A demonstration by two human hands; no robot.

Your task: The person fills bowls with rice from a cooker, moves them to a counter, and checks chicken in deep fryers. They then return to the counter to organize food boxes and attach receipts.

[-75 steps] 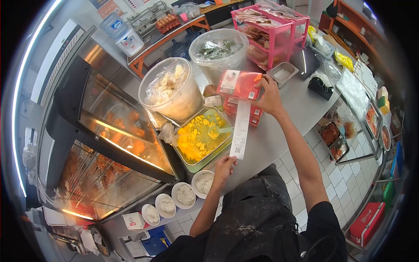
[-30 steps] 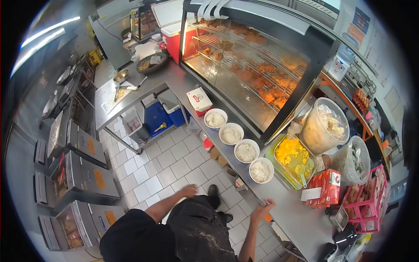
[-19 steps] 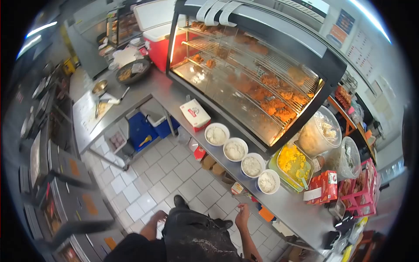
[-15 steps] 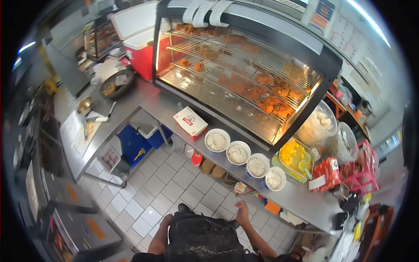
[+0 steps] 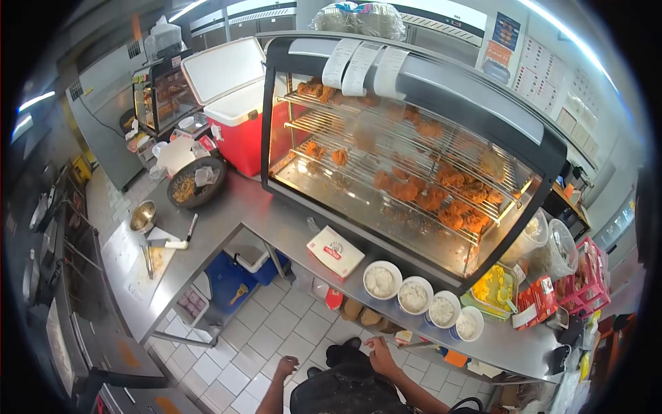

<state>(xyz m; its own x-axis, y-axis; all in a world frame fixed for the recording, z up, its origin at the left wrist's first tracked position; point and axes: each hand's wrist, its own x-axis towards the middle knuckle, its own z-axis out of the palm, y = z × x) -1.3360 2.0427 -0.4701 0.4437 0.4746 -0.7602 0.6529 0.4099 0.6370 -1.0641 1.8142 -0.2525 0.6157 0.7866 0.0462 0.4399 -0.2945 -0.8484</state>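
Left hand hangs over the floor tiles, fingers slack; too small to tell whether it holds anything. Right hand at the counter edge, fingers loosely curled, nothing in them. Four rice bowls: the nearest lies at 12 o'clock from the right fingers, near but apart; the row's long axis runs 10-to-4 o'clock. Right hand is the nearer. White box at 11 o'clock, red logo, lettering unreadable. Beyond, chicken warmer with three slips on top, print illegible; red cooler at 10 o'clock, lid up.
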